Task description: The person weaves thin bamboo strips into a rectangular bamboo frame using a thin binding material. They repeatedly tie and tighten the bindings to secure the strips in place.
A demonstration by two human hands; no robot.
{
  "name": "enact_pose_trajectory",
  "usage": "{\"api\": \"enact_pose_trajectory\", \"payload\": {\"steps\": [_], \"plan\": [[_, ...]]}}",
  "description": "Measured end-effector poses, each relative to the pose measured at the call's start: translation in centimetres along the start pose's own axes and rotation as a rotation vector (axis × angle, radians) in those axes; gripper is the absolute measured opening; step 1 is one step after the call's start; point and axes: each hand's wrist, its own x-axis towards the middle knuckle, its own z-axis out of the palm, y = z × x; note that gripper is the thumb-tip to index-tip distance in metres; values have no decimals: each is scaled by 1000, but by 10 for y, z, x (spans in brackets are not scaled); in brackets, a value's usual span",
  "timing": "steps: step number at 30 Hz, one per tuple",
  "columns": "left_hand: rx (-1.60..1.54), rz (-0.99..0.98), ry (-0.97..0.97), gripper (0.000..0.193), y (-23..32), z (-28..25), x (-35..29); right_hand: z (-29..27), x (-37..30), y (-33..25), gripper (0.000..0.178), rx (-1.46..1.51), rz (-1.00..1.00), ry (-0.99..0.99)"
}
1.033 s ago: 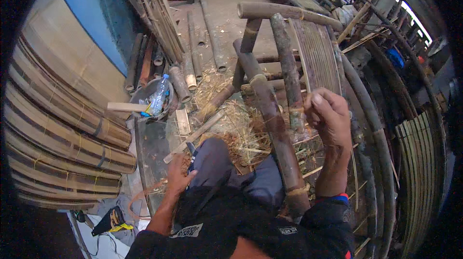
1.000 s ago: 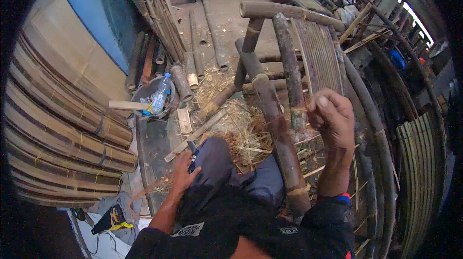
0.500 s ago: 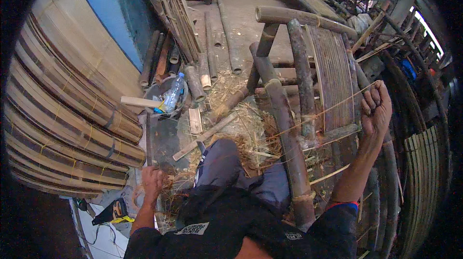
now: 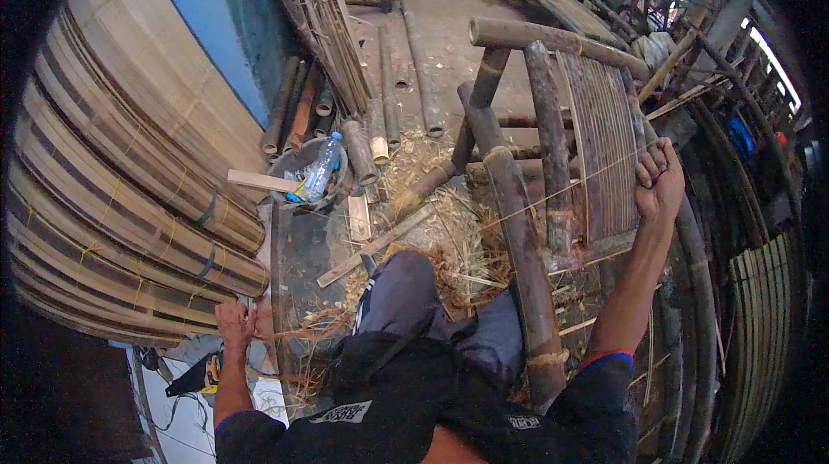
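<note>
My right hand (image 4: 659, 181), raised at the right, pinches the end of a thin tan binding strip (image 4: 596, 177). The strip runs taut down and left across a bamboo chair frame (image 4: 509, 196), past its slatted panel (image 4: 600, 144), to a thick dark pole. Low at the left, my left hand (image 4: 235, 321) has its fingers closed beside the stacked slats. Thin reddish-brown strips (image 4: 298, 326) trail from its fingers toward my lap; what exactly lies inside the grip is partly hidden.
Tied bundles of bamboo slats (image 4: 129, 205) line the left side. Ahead stands a bucket (image 4: 298, 174) with a plastic bottle (image 4: 324, 162) in it. Wood shavings (image 4: 449, 239) and bamboo poles (image 4: 419, 75) lie on the floor. A handsaw (image 4: 194, 375) is at lower left.
My left hand has moved left toward the slat bundles, with the brown strips stretching out behind it. My right hand has shifted slightly left, still pinching the strip. The view has turned slightly.
</note>
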Motion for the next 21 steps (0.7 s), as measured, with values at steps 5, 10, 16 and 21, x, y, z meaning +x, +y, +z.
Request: {"api": "enact_pose_trajectory", "payload": {"steps": [5, 10, 16, 21], "plan": [[112, 34, 202, 41, -52, 28, -8, -8, 9, 2, 18, 173, 1, 55], [-308, -101, -147, 55, 52, -52, 27, 7, 1, 30, 15, -69, 92, 133], [-321, -133, -244, 41, 9, -33, 17, -64, 0, 64, 15, -30, 190, 87], [-729, -568, -314, 42, 15, -63, 21, -170, 48, 80, 19, 196, 336, -259]]}}
